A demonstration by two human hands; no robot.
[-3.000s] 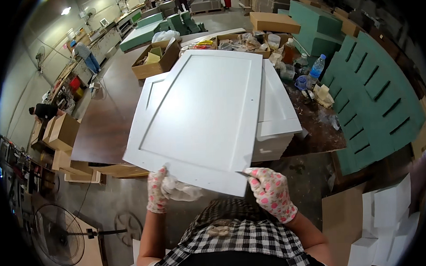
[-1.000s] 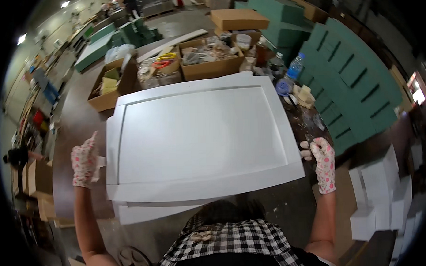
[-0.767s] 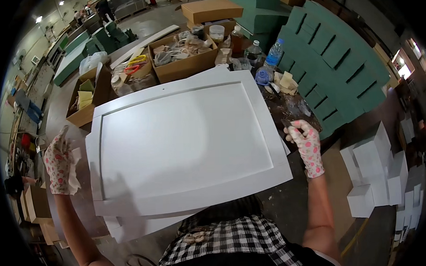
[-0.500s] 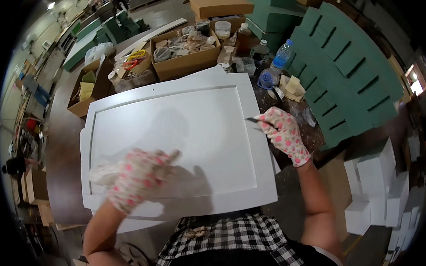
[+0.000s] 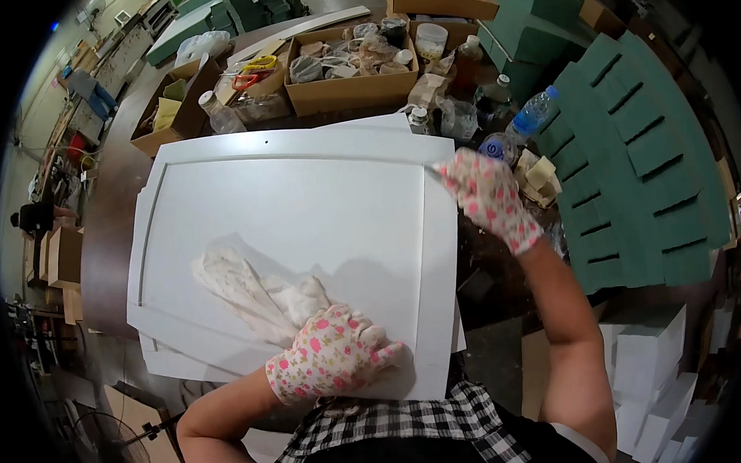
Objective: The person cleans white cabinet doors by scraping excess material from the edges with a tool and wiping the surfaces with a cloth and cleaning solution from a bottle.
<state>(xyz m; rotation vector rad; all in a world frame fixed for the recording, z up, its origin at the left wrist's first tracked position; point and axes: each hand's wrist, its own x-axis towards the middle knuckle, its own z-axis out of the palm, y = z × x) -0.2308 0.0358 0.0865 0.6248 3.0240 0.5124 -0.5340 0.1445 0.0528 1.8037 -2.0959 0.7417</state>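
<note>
A large white cabinet door panel (image 5: 305, 217) with a recessed centre lies flat on a stack of similar white panels. My left hand (image 5: 334, 355), in a white glove with pink flowers, grips a white cloth (image 5: 258, 288) and presses it on the panel's near right part; the cloth is blurred. My right hand (image 5: 487, 195), in the same kind of glove, is at the panel's far right corner and holds a thin dark tool (image 5: 435, 174) whose tip meets the edge.
Cardboard boxes (image 5: 353, 89) of supplies and plastic bottles (image 5: 534, 115) stand beyond the panel. Green foam blocks (image 5: 646, 165) are stacked on the right, white foam blocks (image 5: 661, 376) at the lower right. A dark workbench (image 5: 113, 232) shows to the left, a fan (image 5: 109, 453) below.
I turned the panel flat on the stack. My left hand came off its left edge and now rubs the cloth on its surface. My right hand moved to the far right corner.
</note>
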